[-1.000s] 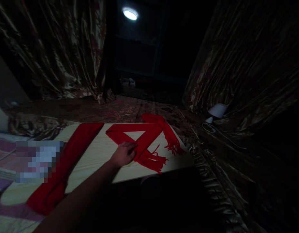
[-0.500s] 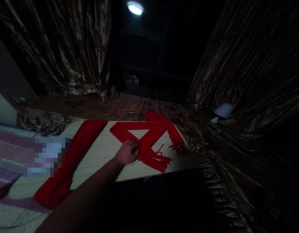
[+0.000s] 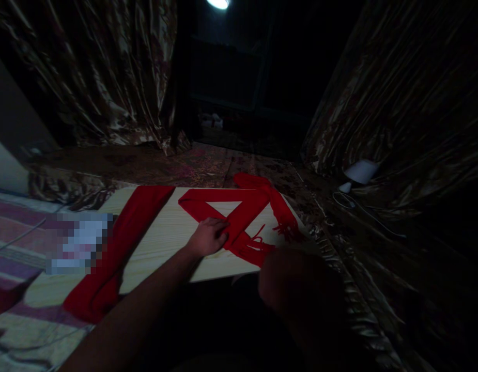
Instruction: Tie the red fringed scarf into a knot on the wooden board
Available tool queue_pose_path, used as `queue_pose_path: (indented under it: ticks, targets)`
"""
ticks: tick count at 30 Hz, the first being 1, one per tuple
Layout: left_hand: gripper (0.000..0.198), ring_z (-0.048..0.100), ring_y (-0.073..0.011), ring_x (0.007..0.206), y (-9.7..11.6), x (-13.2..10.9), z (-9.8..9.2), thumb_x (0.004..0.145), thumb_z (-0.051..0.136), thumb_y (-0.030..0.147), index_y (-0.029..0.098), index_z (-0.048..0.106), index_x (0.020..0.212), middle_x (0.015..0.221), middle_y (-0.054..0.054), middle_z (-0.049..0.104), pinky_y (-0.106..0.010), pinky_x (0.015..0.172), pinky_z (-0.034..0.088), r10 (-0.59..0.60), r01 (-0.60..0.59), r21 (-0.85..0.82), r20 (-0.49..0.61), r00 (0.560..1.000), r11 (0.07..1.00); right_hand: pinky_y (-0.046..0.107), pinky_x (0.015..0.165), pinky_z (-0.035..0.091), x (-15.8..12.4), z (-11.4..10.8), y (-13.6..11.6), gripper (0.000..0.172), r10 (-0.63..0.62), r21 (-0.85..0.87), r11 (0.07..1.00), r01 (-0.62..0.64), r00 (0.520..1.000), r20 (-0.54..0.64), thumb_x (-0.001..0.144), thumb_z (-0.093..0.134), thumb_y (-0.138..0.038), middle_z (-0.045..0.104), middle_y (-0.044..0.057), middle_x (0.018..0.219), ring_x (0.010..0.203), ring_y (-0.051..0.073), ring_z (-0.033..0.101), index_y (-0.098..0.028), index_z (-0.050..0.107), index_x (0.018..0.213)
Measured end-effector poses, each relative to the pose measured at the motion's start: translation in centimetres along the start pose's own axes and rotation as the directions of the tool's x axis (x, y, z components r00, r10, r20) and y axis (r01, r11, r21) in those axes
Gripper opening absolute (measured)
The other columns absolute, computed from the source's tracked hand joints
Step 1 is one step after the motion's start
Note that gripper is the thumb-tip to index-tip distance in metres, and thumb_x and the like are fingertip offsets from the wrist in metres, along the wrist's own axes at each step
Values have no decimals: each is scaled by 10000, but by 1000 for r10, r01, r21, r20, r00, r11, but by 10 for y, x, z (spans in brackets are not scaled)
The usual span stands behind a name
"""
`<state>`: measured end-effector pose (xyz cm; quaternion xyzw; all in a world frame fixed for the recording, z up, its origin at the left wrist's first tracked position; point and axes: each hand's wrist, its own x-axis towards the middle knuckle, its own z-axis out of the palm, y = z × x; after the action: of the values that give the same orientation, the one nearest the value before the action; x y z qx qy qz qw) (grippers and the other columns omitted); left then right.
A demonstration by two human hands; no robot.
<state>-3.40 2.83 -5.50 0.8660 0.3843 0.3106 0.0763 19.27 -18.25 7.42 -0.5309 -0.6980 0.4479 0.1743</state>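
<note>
A red scarf [image 3: 248,215] with fringed ends lies on a pale wooden board [image 3: 161,245], bent into a triangular loop with its bands crossing. On the crossing rests my left hand [image 3: 210,236], its fingers laid over the fabric and the thumb apart from them. Near the lower fringe, at the board's front edge, is my right hand [image 3: 283,276]. It is dark and blurred, so its fingers and any contact with the fringe cannot be made out. Across the board's left part runs another wide red knitted band [image 3: 124,243], its near end folded over.
Left of the board is a striped cloth [image 3: 14,232], with a pixelated patch covering something there. A small white lamp [image 3: 360,171] with a cord stands at the right. Patterned curtains [image 3: 138,77] hang behind. The room is very dark.
My right hand has come into view from below, up to the lower fringe. My left hand stays on the scarf's crossing. The view has tilted slightly; the scarf keeps its layout.
</note>
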Motion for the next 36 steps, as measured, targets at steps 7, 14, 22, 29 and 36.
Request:
queue_pose_path:
  ticks: [7, 14, 22, 29, 36]
  targets:
    - [382, 630, -273, 1119, 3, 2, -3, 897, 568, 330, 195, 712, 1224, 1222, -102, 715, -458, 983, 495, 4, -4, 6, 8, 1000, 1000, 250, 716, 434, 141, -35, 28, 152, -34, -400, 898, -182, 878, -477, 888, 553, -199, 734, 51, 883, 821, 174, 652, -203, 702, 918]
    - [383, 624, -269, 1133, 1, 0, -2, 899, 565, 344, 204, 709, 1225, 1228, -98, 713, -466, 997, 486, -7, 7, -6, 7, 1000, 1000, 245, 683, 415, 170, -28, 51, 218, 69, -499, 824, -269, 921, -383, 820, 708, -272, 750, 91, 978, 851, 195, 659, -205, 710, 1027]
    - [400, 628, -268, 1139, 0, 1, -2, 911, 547, 360, 190, 704, 1237, 1242, -105, 708, -461, 1006, 484, 3, -3, 11, 11, 1000, 1000, 230, 596, 373, 180, -29, 58, 145, 89, -502, 828, -250, 943, -321, 796, 694, -293, 739, 56, 860, 715, 153, 621, -179, 697, 887]
    - [378, 635, -258, 1139, -2, 0, 1, 904, 561, 353, 223, 706, 1228, 1229, -95, 712, -460, 1001, 487, -1, 1, -1, -2, 1000, 1000, 189, 471, 358, 159, -23, 67, 292, 275, 69, 961, -266, 931, -242, 802, 654, -180, 624, -56, 568, 444, 112, 537, -199, 550, 1075]
    - [384, 631, -267, 1141, -2, 1, 0, 908, 553, 341, 203, 709, 1231, 1230, -105, 712, -462, 1011, 482, 3, -4, 1, 8, 1000, 1000, 164, 396, 308, 123, -21, 85, 193, 241, 325, 926, -194, 964, -111, 742, 634, -209, 535, -92, 476, 364, 79, 448, -194, 510, 889]
